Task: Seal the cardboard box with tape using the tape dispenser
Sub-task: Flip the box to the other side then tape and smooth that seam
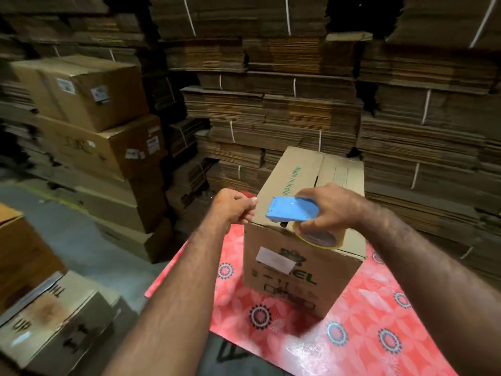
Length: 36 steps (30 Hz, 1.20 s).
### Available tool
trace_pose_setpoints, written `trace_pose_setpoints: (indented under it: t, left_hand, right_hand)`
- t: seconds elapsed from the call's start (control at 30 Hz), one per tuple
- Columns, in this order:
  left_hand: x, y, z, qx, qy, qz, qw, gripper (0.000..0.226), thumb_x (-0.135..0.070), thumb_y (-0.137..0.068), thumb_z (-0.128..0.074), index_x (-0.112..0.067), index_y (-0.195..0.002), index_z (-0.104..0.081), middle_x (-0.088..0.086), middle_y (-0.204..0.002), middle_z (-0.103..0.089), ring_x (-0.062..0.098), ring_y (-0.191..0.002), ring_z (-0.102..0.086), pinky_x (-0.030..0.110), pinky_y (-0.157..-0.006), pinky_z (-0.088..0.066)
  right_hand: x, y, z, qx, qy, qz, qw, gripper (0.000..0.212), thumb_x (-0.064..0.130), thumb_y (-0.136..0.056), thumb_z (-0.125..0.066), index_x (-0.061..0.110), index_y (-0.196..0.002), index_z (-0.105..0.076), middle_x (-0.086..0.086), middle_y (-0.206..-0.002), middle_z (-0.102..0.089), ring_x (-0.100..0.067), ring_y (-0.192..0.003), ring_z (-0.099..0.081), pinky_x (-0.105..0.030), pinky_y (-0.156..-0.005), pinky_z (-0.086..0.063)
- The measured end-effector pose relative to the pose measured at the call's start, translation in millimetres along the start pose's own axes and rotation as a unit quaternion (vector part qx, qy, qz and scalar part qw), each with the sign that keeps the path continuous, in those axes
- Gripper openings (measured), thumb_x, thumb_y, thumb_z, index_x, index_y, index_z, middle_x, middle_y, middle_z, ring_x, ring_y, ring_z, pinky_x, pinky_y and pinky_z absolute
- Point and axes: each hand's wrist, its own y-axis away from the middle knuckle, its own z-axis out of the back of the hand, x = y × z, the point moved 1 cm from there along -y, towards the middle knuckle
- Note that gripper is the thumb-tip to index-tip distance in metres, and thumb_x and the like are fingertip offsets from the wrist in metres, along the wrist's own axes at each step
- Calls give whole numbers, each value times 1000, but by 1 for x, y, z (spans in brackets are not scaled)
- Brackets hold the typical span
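Gripping the blue tape dispenser (294, 210) at the cardboard box's (303, 248) near top edge, your right hand (329, 206) hides its handle; your left hand (234, 206) pinches something unclear, maybe tape.

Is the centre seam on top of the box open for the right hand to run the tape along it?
Probably yes. The right hand holds the tape dispenser at the box's near top edge, and the seam beyond looks bare. The left hand grips the left corner, off the path.
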Motion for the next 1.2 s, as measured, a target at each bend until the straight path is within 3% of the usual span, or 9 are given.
trace_pose_setpoints:
  t: [0.3,0.43,0.73,0.97,1.2]
  left_hand:
    - [12,-7,34,-21,-30,25,999,28,-13,-90,-72,-3,-64,-64,11,-55,-62,14,-41,-55,20,-39,-44]
    - [24,-12,28,-22,-52,46,997,25,-17,-88,-75,-4,-68,-66,11,-57,-65,16,-44,-58,23,-43,-48]
    - [33,-18,28,-12,-30,50,998,20,-14,-89,-73,1,-76,-68,14,-62,-66,15,-42,-58,21,-41,-49]
    - [36,-21,39,3,-25,54,998,21,-15,-90,-72,-2,-73,-68,13,-63,-67,15,-43,-60,23,-44,-52]
    - [46,-22,37,23,-7,71,997,20,-17,-90,-72,-2,-78,-67,12,-64,-67,15,-46,-60,23,-45,-52]
  right_hand:
    - [-10,14,-11,15,3,3,1000,79,74,-58,-47,34,-125,-59,10,-94,-65,-15,-82,-60,-38,-70,-57]
    - [-7,10,-10,25,32,-12,999,73,68,-62,-54,37,-128,-57,12,-97,-64,-16,-86,-59,-33,-68,-53]
    - [0,0,-4,81,52,-40,995,79,71,-62,-54,40,-135,-52,13,-106,-62,-13,-92,-59,-38,-75,-58]
    - [8,-11,-5,99,62,-37,992,69,68,-65,-59,38,-127,-57,18,-92,-58,-11,-86,-58,-31,-66,-52]
    - [18,-18,-4,112,79,-53,989,58,59,-75,-69,39,-128,-57,18,-95,-60,-9,-91,-59,-31,-68,-49]
